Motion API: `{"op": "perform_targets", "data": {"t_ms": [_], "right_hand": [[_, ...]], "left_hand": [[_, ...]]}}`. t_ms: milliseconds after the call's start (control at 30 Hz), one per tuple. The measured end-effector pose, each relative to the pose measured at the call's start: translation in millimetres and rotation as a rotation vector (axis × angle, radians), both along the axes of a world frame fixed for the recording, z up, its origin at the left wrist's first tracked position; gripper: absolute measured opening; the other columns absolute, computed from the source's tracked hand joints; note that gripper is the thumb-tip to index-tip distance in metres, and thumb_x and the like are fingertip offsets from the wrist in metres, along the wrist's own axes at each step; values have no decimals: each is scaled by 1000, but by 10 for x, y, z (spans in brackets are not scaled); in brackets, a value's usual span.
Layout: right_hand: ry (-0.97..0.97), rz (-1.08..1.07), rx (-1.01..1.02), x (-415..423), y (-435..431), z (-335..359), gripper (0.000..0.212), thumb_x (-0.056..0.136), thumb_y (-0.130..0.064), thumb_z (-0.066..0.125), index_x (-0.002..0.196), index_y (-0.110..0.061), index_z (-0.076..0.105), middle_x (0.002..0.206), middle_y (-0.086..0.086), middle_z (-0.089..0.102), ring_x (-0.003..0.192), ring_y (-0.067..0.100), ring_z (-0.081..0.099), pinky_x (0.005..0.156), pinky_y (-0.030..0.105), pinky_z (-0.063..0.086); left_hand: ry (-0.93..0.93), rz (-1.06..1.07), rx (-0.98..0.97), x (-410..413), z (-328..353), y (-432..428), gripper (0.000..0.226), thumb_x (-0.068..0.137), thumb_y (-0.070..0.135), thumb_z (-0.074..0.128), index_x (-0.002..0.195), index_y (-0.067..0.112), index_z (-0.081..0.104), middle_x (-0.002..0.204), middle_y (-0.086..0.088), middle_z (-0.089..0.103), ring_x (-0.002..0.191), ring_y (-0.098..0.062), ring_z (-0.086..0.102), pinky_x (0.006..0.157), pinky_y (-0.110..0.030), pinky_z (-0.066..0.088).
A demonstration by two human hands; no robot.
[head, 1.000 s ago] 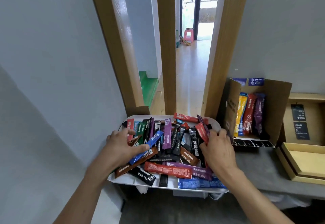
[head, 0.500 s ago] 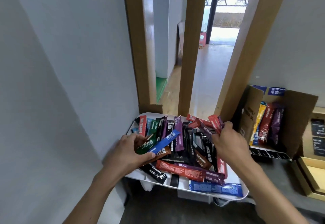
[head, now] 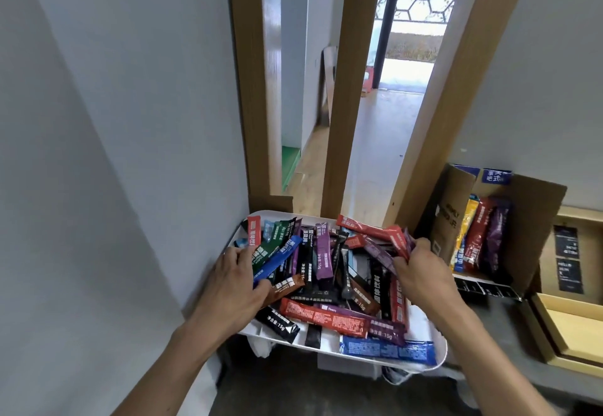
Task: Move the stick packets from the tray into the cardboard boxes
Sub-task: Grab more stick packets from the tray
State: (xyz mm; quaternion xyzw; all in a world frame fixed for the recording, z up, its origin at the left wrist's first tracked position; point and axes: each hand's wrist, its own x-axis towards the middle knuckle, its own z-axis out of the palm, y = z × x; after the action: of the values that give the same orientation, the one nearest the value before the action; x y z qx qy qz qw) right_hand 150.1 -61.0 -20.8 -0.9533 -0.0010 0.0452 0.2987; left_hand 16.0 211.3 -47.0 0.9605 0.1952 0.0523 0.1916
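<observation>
Gathering step, as I judge it: the right hand [head: 421,273] pinches a small bunch of red and purple foil stick packets [head: 398,238] at the far right corner of the white plastic tray [head: 425,322], just beside the open brown cardboard box [head: 538,216] on the grey desk [head: 499,327]. The left hand [head: 235,282] grips a blue stick packet [head: 277,259] in the heap at the tray's left. Next, the bunch needs lifting clear and standing beside the packets already in that box

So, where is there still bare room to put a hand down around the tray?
The tray shows bare white at its near right corner, between the long blue packet and the right rim. The grey counter between tray and yellow box is free. The tray's middle and back are crowded with heaped packets.
</observation>
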Motion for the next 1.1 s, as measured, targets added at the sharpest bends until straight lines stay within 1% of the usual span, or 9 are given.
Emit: {"op": "perform_targets", "data": {"t_ms": [133,233,300,367,467,567,767,900,1100], "right_hand": [[-59,-61,16,-12,-40,49,35,106,-43,49,112,-10,38,103,25,68,91,45,66,73,43,46],[-80,-49,41,-6,-39,148,31,106,-36,53,112,-10,37,99,21,68,82,39,66,74,46,53],[-45,-13,48,1,20,241,42,103,-39,61,120,-10,38,105,17,68,88,39,68,76,45,55],[22,46,87,4,143,323,48,97,-44,70,121,-14,42,102,7,68,86,30,70,71,40,56],[103,179,170,39,449,368,34,92,-35,78,112,-17,57,91,3,69,72,18,69,59,31,57],[145,262,133,98,821,319,26,91,-25,79,109,-13,63,90,4,69,72,15,68,62,27,59],[86,224,-96,188,1195,150,29,85,-29,86,103,-17,67,90,1,67,90,23,70,87,39,62],[112,197,-71,237,1189,98,21,88,-21,82,95,-17,62,90,1,67,85,20,71,83,38,64],[205,193,184,234,1165,208,28,86,-30,85,93,-15,62,89,3,70,74,17,71,75,33,64]], "left_hand": [[-63,22,-87,47,14,25,70,99,33,53,158,20,17,141,-5,43,120,-16,43,107,-34,41],[-101,57,-106,84,44,30,71,100,32,53,158,18,15,142,-7,46,121,-17,45,104,-32,43],[-113,104,-134,119,108,36,68,102,32,51,158,16,16,143,-9,45,123,-19,48,101,-34,44],[-123,149,-165,162,218,34,60,103,33,50,153,16,22,132,-10,48,108,-18,53,87,-33,46],[-112,237,-156,325,375,60,45,100,36,50,136,15,33,114,-7,51,90,-20,57,72,-34,42],[-26,302,-179,615,428,117,34,97,34,54,119,13,40,93,-4,56,77,-19,57,62,-33,41],[135,239,-26,827,177,246,29,92,41,65,93,13,59,73,-2,59,70,-22,63,60,-29,43],[184,214,-12,798,95,282,38,96,53,62,86,17,56,77,-2,61,69,-19,60,63,-31,45],[199,177,-91,751,135,371,48,93,65,60,86,18,57,82,-4,65,71,-19,61,66,-32,45]]}}
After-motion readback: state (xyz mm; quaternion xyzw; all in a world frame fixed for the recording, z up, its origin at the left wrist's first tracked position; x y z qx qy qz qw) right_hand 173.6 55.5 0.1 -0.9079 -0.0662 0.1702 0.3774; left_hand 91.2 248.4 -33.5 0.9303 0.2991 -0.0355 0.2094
